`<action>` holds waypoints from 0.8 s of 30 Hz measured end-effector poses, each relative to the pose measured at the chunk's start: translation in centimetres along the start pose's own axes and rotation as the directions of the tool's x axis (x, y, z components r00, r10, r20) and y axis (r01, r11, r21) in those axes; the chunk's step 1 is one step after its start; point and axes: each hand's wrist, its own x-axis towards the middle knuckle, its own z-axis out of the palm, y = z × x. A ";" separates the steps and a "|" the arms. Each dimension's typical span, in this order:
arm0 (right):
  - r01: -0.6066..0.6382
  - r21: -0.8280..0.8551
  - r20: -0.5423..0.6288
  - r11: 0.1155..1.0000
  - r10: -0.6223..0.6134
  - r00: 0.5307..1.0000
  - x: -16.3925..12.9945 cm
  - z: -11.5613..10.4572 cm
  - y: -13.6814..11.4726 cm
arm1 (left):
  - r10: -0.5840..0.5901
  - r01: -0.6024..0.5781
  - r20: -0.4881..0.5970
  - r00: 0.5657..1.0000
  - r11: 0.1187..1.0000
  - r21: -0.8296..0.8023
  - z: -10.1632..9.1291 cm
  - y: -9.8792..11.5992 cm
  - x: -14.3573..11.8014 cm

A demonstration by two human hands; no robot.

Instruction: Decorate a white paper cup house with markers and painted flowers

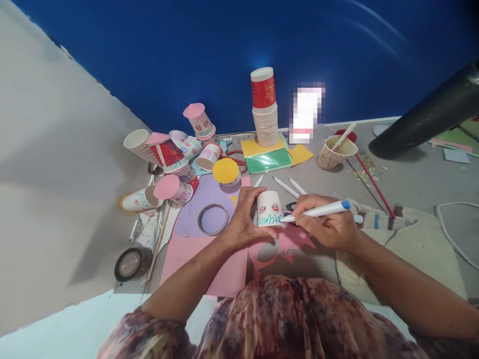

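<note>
White paper, red rosettes and a fresh teal zigzag mark the upturned paper cup (270, 208) at centre frame, standing on pink paper (209, 259) on the table (411, 184), where the left hand (245, 219) wraps its fingers around the cup's side while the right hand (329, 224) pinches a blue-capped marker (318, 210), tip touching the cup's lower band. Decorating appears to be the step in hand, and carrying the line further round would likely call for turning the cup steadily under the tip. Finished cups (175, 149) crowd the upper left, a tall cup stack (265, 112) stands behind.
</note>
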 end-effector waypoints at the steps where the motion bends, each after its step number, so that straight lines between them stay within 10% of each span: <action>1: 0.005 -0.004 0.007 1.000 -0.005 1.000 0.0 0.0 0.0 | 0.006 -0.006 0.002 1.000 1.000 -0.001 0.0 0.0 0.0; 12: 0.063 -0.028 0.013 0.998 -0.063 0.998 0.0 0.4 0.4 | 0.021 -0.021 0.004 1.000 0.999 0.032 -0.4 1.0 0.2; 24: -0.002 -0.017 -0.055 1.000 0.001 0.998 0.0 -0.8 0.1 | -0.158 0.152 0.015 0.987 0.916 -0.371 0.9 0.8 -0.1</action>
